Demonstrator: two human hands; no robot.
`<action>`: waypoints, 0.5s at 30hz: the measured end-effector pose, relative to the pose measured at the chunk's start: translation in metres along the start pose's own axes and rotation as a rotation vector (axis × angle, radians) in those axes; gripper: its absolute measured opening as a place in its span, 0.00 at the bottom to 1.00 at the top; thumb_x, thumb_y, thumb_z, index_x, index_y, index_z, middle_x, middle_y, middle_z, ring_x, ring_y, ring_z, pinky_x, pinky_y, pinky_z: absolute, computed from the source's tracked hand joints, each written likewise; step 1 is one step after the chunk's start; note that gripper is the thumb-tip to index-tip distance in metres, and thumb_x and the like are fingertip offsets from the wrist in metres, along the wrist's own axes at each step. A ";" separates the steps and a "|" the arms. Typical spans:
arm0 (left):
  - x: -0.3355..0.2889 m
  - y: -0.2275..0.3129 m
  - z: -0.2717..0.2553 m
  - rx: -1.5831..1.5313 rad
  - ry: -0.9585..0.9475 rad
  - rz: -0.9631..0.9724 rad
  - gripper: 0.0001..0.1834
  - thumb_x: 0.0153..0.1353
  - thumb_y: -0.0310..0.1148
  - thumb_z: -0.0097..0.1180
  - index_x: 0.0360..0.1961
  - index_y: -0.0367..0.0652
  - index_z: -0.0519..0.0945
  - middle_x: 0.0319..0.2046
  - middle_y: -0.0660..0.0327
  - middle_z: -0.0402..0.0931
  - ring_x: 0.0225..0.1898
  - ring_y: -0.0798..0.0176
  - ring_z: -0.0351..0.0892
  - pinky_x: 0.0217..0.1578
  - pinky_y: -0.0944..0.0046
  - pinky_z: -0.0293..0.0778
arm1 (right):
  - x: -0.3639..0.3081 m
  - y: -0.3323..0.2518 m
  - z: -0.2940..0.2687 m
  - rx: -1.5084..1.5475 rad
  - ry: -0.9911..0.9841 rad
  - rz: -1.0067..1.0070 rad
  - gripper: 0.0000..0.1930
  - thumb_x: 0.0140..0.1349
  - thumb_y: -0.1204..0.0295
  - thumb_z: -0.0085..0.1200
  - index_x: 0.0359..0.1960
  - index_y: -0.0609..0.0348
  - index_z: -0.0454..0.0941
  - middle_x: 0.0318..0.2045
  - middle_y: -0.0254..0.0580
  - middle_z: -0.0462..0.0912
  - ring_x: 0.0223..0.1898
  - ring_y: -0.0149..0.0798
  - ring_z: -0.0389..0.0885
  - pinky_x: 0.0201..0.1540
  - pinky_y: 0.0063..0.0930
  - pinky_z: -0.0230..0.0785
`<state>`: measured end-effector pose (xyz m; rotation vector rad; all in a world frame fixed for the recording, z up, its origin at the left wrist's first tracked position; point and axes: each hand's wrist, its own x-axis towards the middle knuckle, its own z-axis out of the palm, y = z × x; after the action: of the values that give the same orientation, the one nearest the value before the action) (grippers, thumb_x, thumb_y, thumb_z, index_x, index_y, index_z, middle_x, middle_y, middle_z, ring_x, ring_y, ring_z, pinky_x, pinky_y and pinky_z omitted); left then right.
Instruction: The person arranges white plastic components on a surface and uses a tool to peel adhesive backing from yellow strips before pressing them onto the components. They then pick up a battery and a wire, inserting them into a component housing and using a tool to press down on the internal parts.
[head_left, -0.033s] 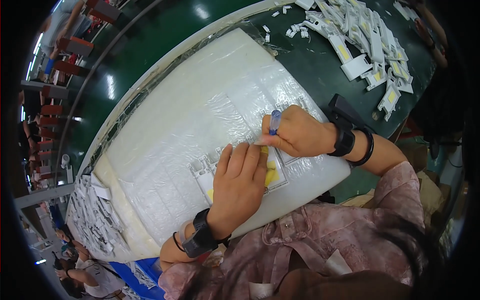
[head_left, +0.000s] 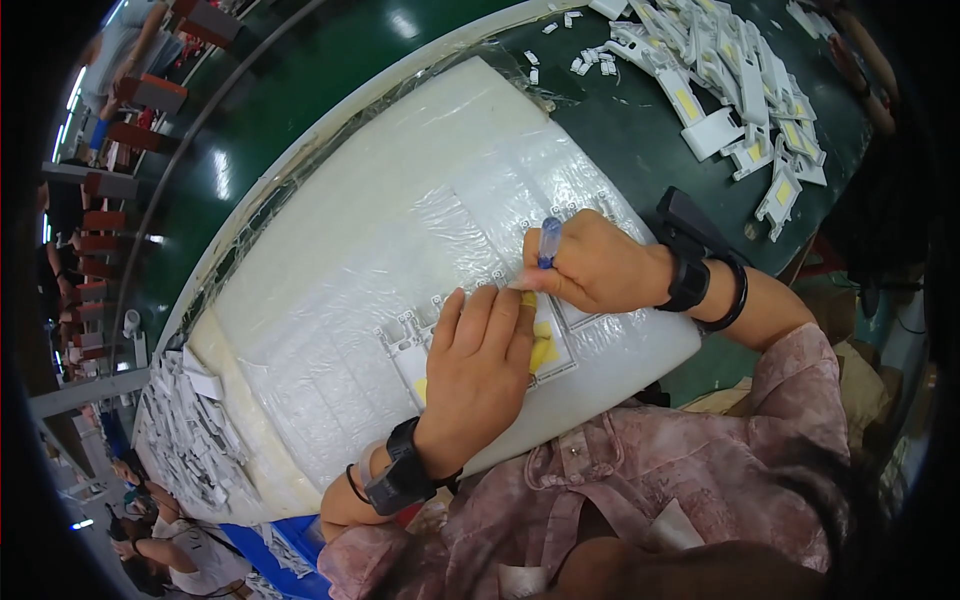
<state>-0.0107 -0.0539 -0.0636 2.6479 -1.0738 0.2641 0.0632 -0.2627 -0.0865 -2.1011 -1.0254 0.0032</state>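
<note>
My left hand (head_left: 480, 365) lies flat, fingers stretched out, on a flat white panel (head_left: 407, 365) with yellow patches and small tabs along its far edge. Yellow bits show beside its forefinger and thumb; whether they are finger covers or part of the panel is unclear. My right hand (head_left: 605, 265) is closed around a small tool with a translucent blue handle (head_left: 549, 243). The handle's end sticks up out of the fist, and the tip is hidden. Both hands nearly touch at the panel's far edge. Similar white parts (head_left: 590, 322) lie under and beyond my right hand.
A thick white foam pad (head_left: 330, 210) wrapped in clear film bears the work. White parts with yellow patches (head_left: 735, 80) are heaped at the far right, small white pieces (head_left: 590, 65) beside them. More white parts (head_left: 190, 430) pile up at the left, near a blue bin (head_left: 285, 560).
</note>
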 end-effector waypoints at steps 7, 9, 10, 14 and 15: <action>-0.001 -0.001 -0.002 -0.019 -0.006 -0.008 0.23 0.52 0.29 0.55 0.50 0.32 0.79 0.54 0.52 0.72 0.57 0.50 0.71 0.61 0.46 0.65 | 0.001 -0.004 -0.003 0.120 0.102 0.035 0.14 0.69 0.61 0.54 0.34 0.60 0.77 0.19 0.50 0.78 0.21 0.57 0.77 0.25 0.45 0.68; 0.000 0.000 -0.003 -0.031 -0.031 -0.013 0.22 0.53 0.30 0.54 0.50 0.33 0.79 0.54 0.52 0.72 0.57 0.51 0.71 0.61 0.46 0.65 | 0.001 -0.003 -0.004 0.169 0.105 0.047 0.14 0.69 0.61 0.54 0.34 0.60 0.78 0.20 0.50 0.78 0.21 0.57 0.77 0.25 0.45 0.68; -0.001 -0.001 -0.003 -0.029 -0.031 -0.016 0.22 0.53 0.30 0.54 0.50 0.33 0.79 0.54 0.52 0.72 0.57 0.51 0.71 0.61 0.46 0.65 | 0.001 -0.002 -0.004 0.150 0.097 0.044 0.14 0.70 0.61 0.53 0.35 0.59 0.78 0.19 0.49 0.78 0.21 0.57 0.78 0.25 0.45 0.68; -0.002 -0.001 -0.001 -0.012 -0.012 -0.009 0.22 0.54 0.30 0.54 0.51 0.33 0.79 0.53 0.52 0.72 0.57 0.51 0.71 0.61 0.46 0.65 | 0.003 -0.004 -0.003 0.139 0.100 0.037 0.14 0.70 0.61 0.52 0.35 0.60 0.78 0.19 0.49 0.78 0.21 0.57 0.78 0.25 0.44 0.68; -0.001 -0.001 0.000 -0.010 -0.012 -0.009 0.22 0.54 0.30 0.53 0.51 0.33 0.79 0.53 0.52 0.73 0.57 0.51 0.71 0.62 0.46 0.65 | 0.003 -0.004 -0.003 0.139 0.099 0.040 0.14 0.70 0.61 0.52 0.35 0.60 0.78 0.19 0.49 0.78 0.21 0.57 0.78 0.25 0.44 0.68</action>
<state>-0.0111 -0.0524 -0.0639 2.6478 -1.0636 0.2411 0.0634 -0.2616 -0.0813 -1.9756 -0.8984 -0.0098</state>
